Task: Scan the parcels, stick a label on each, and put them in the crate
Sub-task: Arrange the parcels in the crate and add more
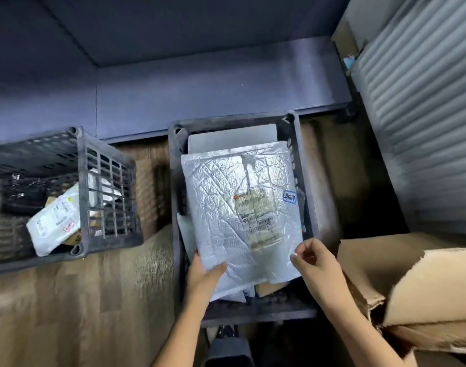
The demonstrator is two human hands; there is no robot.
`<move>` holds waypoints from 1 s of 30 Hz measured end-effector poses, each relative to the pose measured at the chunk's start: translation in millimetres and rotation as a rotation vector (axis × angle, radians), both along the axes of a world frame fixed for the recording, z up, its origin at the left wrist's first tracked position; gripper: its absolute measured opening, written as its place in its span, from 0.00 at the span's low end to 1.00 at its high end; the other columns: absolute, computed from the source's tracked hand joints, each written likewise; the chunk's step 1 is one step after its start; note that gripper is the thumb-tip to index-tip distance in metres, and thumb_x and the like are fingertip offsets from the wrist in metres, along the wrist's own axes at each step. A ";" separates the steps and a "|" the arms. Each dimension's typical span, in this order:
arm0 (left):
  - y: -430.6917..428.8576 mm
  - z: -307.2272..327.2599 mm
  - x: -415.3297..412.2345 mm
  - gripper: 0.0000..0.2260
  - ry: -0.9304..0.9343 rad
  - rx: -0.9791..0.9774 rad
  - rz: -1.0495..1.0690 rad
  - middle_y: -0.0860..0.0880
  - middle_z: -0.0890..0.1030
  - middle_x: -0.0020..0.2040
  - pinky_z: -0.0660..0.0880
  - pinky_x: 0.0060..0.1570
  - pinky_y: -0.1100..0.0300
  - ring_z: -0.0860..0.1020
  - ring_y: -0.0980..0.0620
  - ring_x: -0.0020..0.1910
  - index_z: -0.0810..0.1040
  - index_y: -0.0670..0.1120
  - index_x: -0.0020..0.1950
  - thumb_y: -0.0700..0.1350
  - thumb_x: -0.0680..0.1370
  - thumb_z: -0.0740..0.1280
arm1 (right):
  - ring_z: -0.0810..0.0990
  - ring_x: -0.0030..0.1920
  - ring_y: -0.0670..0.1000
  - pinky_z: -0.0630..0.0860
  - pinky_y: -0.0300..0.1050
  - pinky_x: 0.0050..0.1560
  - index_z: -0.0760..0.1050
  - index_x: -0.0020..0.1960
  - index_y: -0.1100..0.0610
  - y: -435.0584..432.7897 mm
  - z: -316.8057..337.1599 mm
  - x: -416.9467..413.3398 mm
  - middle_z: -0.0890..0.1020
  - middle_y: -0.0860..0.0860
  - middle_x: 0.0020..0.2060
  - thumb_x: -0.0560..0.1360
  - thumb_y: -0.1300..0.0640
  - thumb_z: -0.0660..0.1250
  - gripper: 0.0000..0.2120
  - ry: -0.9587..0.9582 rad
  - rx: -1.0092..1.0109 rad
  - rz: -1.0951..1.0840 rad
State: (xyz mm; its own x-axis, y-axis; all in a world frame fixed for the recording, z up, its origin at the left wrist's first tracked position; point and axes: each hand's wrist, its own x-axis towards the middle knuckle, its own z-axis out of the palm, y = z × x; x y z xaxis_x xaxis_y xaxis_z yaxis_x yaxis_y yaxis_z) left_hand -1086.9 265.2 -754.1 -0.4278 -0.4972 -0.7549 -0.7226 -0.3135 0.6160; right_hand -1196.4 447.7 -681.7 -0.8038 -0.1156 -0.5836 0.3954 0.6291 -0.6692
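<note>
A silver padded mailer (pixel 226 207), likely light and floppy, lies over the crate (pixel 175 181). The left hand (pixel 202 271) grips its near-left corner and the right hand (pixel 314 260) pinches its near-right edge.

Person, seen from the head-worn camera. Left hand (pixel 205 274) and right hand (pixel 315 263): both ungloved, each on a slim wrist, with slender fingers. The nails are too blurred to describe. Left forearm (pixel 179 332) and right forearm (pixel 359 321): uncovered along their whole visible length, down to the lower frame edge. Between the forearms, at that edge, is a dark grey shape (pixel 227 348) with a black, strap-like piece above it. Whether it is a garment, a shoe or a carried item cannot be told.
</note>
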 end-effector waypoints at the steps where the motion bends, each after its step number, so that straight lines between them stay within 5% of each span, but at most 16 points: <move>1: -0.3 7.4 1.5 0.19 -0.025 -0.114 -0.045 0.48 0.77 0.55 0.75 0.48 0.57 0.77 0.47 0.55 0.70 0.50 0.55 0.40 0.71 0.74 | 0.76 0.38 0.46 0.68 0.33 0.39 0.73 0.42 0.54 -2.7 1.2 2.4 0.79 0.46 0.37 0.73 0.65 0.67 0.07 -0.013 0.011 0.045; 4: -2.2 31.4 0.9 0.36 -0.048 -0.703 -0.370 0.44 0.65 0.68 0.69 0.59 0.48 0.67 0.44 0.64 0.64 0.46 0.69 0.49 0.65 0.76 | 0.73 0.60 0.46 0.66 0.33 0.57 0.73 0.62 0.51 -15.4 -2.6 9.0 0.74 0.48 0.61 0.75 0.63 0.65 0.17 -0.057 0.081 0.292; 7: -4.3 40.1 -16.4 0.43 0.081 -1.112 -0.989 0.39 0.58 0.75 0.63 0.68 0.40 0.57 0.38 0.74 0.60 0.51 0.75 0.54 0.64 0.75 | 0.56 0.76 0.50 0.56 0.39 0.71 0.59 0.75 0.49 -32.1 -15.4 9.5 0.52 0.50 0.77 0.76 0.61 0.63 0.30 -0.045 0.123 0.516; 9: -4.4 28.2 -26.1 0.43 0.058 -1.120 -1.219 0.41 0.53 0.77 0.56 0.68 0.38 0.52 0.37 0.75 0.62 0.54 0.74 0.54 0.62 0.77 | 0.53 0.77 0.51 0.61 0.43 0.70 0.52 0.77 0.46 -43.2 -22.0 8.7 0.41 0.49 0.78 0.77 0.59 0.61 0.32 -0.094 0.146 0.562; 13: 4.9 7.3 -29.7 0.42 -0.084 -1.062 -1.361 0.44 0.52 0.78 0.51 0.69 0.37 0.48 0.38 0.76 0.64 0.56 0.73 0.56 0.61 0.77 | 0.64 0.73 0.51 0.71 0.42 0.57 0.46 0.78 0.46 -53.6 -34.2 6.4 0.36 0.49 0.77 0.79 0.58 0.58 0.33 -0.165 0.214 0.603; 18: 5.5 -13.1 -31.5 0.41 -0.136 -1.064 -1.409 0.47 0.27 0.73 0.33 0.69 0.38 0.29 0.40 0.72 0.41 0.58 0.75 0.55 0.74 0.67 | 0.65 0.72 0.49 0.71 0.39 0.50 0.45 0.78 0.44 -52.2 -50.9 1.3 0.34 0.47 0.76 0.77 0.64 0.56 0.36 -0.207 0.213 0.597; 21: 4.4 -4.9 -40.0 0.39 -0.180 -1.014 -1.454 0.48 0.21 0.70 0.29 0.68 0.39 0.23 0.41 0.69 0.32 0.59 0.72 0.54 0.78 0.62 | 0.69 0.70 0.49 0.69 0.38 0.42 0.46 0.78 0.43 -51.8 -51.6 -1.9 0.34 0.46 0.76 0.77 0.65 0.56 0.36 -0.242 0.229 0.591; 23: 5.1 2.3 -40.6 0.39 -0.197 -0.959 -1.448 0.48 0.23 0.71 0.31 0.69 0.39 0.25 0.41 0.70 0.33 0.59 0.73 0.54 0.77 0.63 | 0.72 0.67 0.50 0.70 0.38 0.39 0.47 0.77 0.42 -50.5 -43.6 -3.0 0.36 0.46 0.77 0.76 0.65 0.56 0.36 -0.262 0.252 0.594; 27: -9.0 45.6 -31.9 0.44 -0.043 -0.966 -1.332 0.44 0.59 0.76 0.58 0.71 0.41 0.58 0.42 0.75 0.60 0.56 0.74 0.53 0.63 0.76 | 0.76 0.62 0.50 0.73 0.43 0.49 0.49 0.78 0.45 -56.9 -1.2 -4.8 0.42 0.47 0.78 0.78 0.63 0.57 0.34 -0.213 0.283 0.621; 30: -34.8 98.6 -29.6 0.41 -0.006 -1.004 -1.303 0.45 0.66 0.73 0.66 0.68 0.45 0.67 0.45 0.71 0.63 0.55 0.73 0.52 0.63 0.76 | 0.77 0.58 0.49 0.73 0.44 0.51 0.49 0.78 0.47 -74.3 42.9 -7.2 0.46 0.47 0.78 0.79 0.61 0.57 0.32 -0.156 0.278 0.644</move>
